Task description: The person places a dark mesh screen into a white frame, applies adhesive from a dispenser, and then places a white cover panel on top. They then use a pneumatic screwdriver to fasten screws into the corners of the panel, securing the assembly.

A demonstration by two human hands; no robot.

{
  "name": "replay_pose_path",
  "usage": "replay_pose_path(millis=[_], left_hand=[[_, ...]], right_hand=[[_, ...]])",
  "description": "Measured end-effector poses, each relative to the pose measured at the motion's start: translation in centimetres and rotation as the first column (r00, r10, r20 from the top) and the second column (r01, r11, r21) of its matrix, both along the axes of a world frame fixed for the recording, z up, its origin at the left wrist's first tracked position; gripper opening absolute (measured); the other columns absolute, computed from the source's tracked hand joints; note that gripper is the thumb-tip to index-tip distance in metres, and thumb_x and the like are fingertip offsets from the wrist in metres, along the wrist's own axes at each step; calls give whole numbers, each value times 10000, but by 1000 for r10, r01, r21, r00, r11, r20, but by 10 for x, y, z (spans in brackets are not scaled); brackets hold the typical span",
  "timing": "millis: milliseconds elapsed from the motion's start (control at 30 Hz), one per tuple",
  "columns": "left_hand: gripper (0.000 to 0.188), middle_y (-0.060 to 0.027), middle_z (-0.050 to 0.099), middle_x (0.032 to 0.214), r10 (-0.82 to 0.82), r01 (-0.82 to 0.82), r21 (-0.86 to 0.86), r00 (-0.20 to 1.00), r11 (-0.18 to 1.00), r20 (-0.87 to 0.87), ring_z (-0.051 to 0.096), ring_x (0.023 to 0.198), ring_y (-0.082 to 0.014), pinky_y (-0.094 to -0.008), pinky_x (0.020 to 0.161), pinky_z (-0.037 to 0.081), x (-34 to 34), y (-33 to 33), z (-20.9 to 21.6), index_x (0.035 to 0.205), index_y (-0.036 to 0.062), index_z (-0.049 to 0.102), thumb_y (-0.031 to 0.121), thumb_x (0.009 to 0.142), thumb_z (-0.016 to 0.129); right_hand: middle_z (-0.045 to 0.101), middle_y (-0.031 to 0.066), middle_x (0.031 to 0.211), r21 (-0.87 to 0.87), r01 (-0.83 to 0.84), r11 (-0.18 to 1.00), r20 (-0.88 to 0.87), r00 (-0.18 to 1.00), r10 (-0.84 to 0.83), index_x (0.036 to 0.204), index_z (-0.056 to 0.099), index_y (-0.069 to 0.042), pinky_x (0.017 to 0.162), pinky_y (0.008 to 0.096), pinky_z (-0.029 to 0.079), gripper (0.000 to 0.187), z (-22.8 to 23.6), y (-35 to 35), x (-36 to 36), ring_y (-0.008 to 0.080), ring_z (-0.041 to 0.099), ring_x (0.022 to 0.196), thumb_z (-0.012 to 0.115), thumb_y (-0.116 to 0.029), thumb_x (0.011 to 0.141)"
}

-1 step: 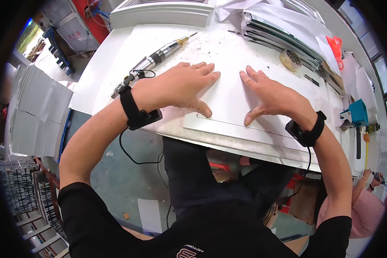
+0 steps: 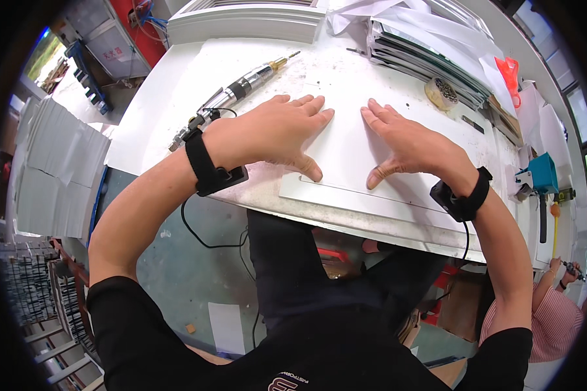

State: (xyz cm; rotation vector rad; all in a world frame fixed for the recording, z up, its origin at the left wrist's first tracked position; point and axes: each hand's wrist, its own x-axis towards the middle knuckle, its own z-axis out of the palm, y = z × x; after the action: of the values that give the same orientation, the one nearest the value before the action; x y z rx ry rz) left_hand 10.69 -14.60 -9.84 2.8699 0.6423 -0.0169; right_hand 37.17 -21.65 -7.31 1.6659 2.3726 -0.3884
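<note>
Both my hands rest on a flat white panel [image 2: 346, 153] on the white worktable [image 2: 241, 189], close to its near edge. The fingers of my left hand [image 2: 282, 130] are spread, its thumb touching near a small notch at the panel's near-left corner. My right hand [image 2: 411, 140] lies opposite, with fingers stretched forward and its thumb on the panel. Neither hand holds anything. Along the panel's near side runs a long white strip [image 2: 365, 201]. Beyond my left wrist lies a silver power screwdriver [image 2: 241, 86] with a brass-coloured tip.
At the back right are stacked sheets [image 2: 430, 62], a tape roll [image 2: 441, 93] and a small dark tool [image 2: 473, 124]. White frames [image 2: 241, 26] stand at the far edge. A teal holder [image 2: 542, 173] is on the right. Another person's striped sleeve [image 2: 557, 319] shows at lower right.
My right hand has shifted very slightly left. The left hand stays nearly in place, and the panel looks the same.
</note>
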Motion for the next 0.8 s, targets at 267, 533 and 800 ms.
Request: replay_pose_path(millis=[267, 533, 800], left_hand=[[1317, -359, 410, 1520, -44, 52, 116, 996, 992, -72, 341, 1497, -442, -532, 1237, 273, 4, 11, 0, 1517, -112, 350, 778, 647, 779], [1369, -349, 352, 1575, -9, 10, 87, 1000, 996, -18, 319, 1506, -449, -510, 1246, 264, 13, 28, -1, 1525, -108, 341, 783, 593, 800], [1490, -334, 307, 1607, 10, -3, 67, 993, 998, -118, 269, 1530, -441, -488, 1262, 232, 17, 29, 11, 1539, -103, 322, 916, 518, 700]], right_hand=[[271, 289, 1645, 19, -114, 993, -21, 993, 115, 1567, 275, 98, 1248, 441, 315, 1435, -6, 49, -25, 425, 270, 1535, 928, -621, 510], [274, 348, 1617, 77, -114, 990, -123, 985, 123, 1535, 297, 140, 1234, 500, 315, 1296, -14, 45, -18, 445, 273, 1530, 888, -608, 657], [258, 305, 1646, 122, 209, 970, -112, 974, -196, 1557, 297, 104, 1219, 609, 286, 1169, -19, -21, 86, 421, 230, 1554, 606, -781, 859]])
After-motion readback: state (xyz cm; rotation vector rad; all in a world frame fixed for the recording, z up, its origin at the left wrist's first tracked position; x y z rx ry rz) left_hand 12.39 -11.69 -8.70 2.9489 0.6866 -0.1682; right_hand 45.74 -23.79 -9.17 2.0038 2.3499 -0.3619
